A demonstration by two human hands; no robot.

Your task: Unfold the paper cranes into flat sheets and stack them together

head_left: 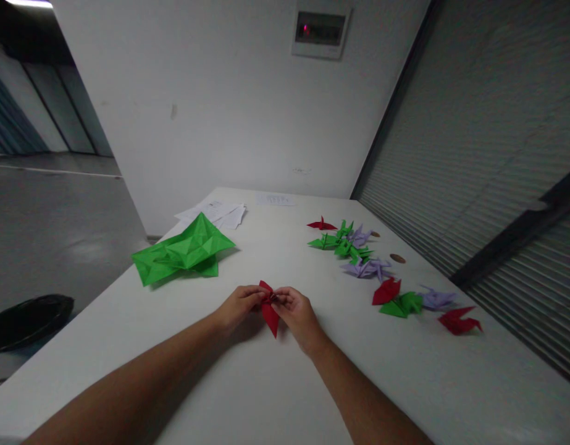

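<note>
A red origami crane [270,319] is held between my hands over the middle of the white table. My left hand [241,304] pinches its left side with thumb and fingertips. On the other side, the fingers of my right hand [299,314] close on the crane's centre, partly covering it. One pointed red flap reaches toward me, and a shorter tip shows at the far side. The folds under my fingertips are hidden.
Creased green paper sheets [187,250] lie to the left, with white papers [220,213] behind. Along the right stand several folded cranes, among them a green crane [402,304], a purple crane [437,298] and a red crane [459,321]. A black-lined bin [28,321] is beyond the left edge.
</note>
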